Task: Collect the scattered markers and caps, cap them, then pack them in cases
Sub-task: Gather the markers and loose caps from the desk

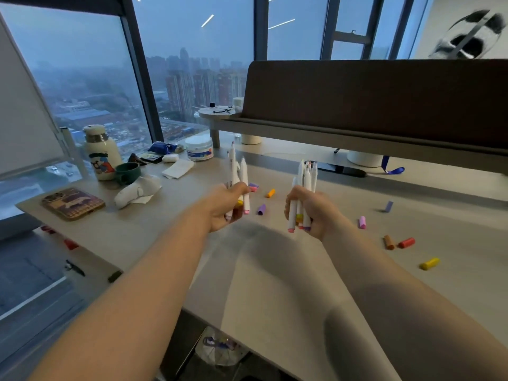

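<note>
White markers [237, 171] are gripped upright in the closed left hand [225, 206], and a second bunch [305, 185] is clenched in the right hand [308, 213], both raised over the grey desk [275, 270]. Coloured caps [406, 242] are scattered on the desk, mostly right of the hands.

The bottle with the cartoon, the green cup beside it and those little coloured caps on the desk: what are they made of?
The bottle looks like painted metal or plastic with a matte cream coat; a shiny metallic band rings its neck. The green cup has a dark glossy surface, probably glazed ceramic, perhaps plastic. The caps, such as the red cap and yellow cap, look like smooth moulded plastic with solid, even colours.
</note>
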